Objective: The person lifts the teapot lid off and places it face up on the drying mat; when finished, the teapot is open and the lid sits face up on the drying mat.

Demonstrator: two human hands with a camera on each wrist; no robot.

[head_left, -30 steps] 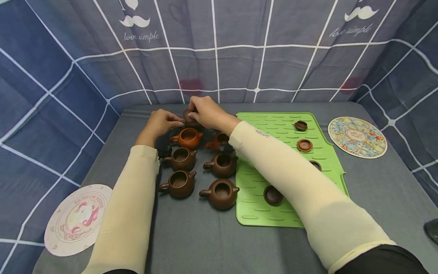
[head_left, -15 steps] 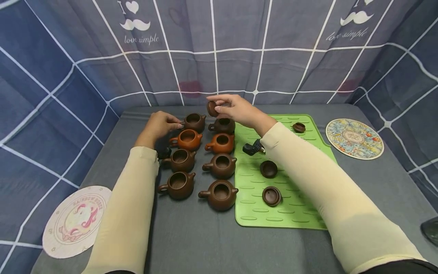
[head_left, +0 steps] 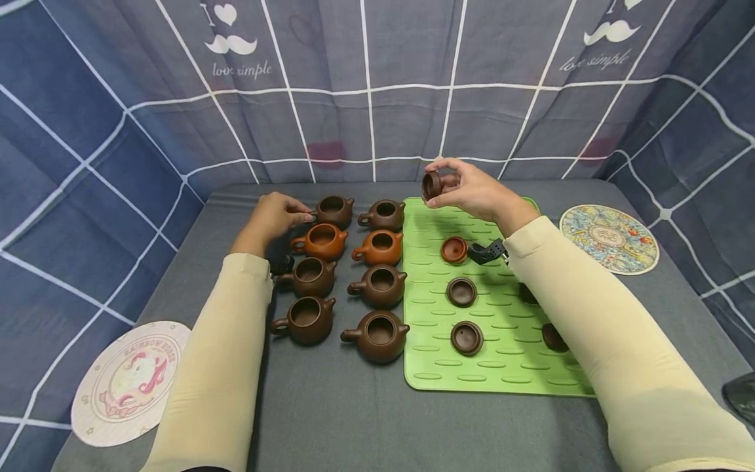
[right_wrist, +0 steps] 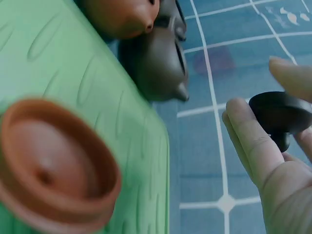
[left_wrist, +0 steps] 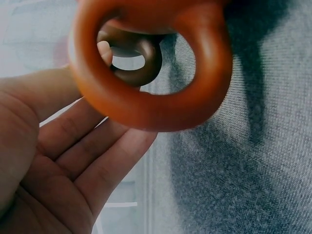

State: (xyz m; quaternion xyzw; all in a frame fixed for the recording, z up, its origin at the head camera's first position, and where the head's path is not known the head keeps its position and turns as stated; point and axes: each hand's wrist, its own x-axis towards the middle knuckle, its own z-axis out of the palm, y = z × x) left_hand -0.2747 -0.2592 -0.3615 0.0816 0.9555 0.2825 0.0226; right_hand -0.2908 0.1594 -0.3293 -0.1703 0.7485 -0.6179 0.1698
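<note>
In the head view my left hand (head_left: 272, 219) pinches the handle of the dark brown teapot (head_left: 335, 211) at the back left. The left wrist view shows that dark handle (left_wrist: 153, 63) at my fingers, partly behind an orange teapot's handle (left_wrist: 161, 114). My right hand (head_left: 479, 193) holds a dark brown teapot lid (head_left: 431, 185) tilted on edge above the back of the green mat (head_left: 430, 367). Seen from the right wrist, the lid (right_wrist: 280, 113) sits between thumb and fingers, its knob pointing down. An orange lid (right_wrist: 58, 165) lies upside down on the mat, below that hand.
Lidless teapots stand in two columns, including an orange one (head_left: 323, 240) and a brown one (head_left: 380, 335). Several lids, such as a brown one (head_left: 466, 337), lie on the mat. A pink round mat (head_left: 132, 383) lies left, a patterned round mat (head_left: 609, 238) right.
My right hand has lifted the brown lid off the back-left teapot and carried it right, over the green mat. My left hand has stayed at that teapot's handle.
</note>
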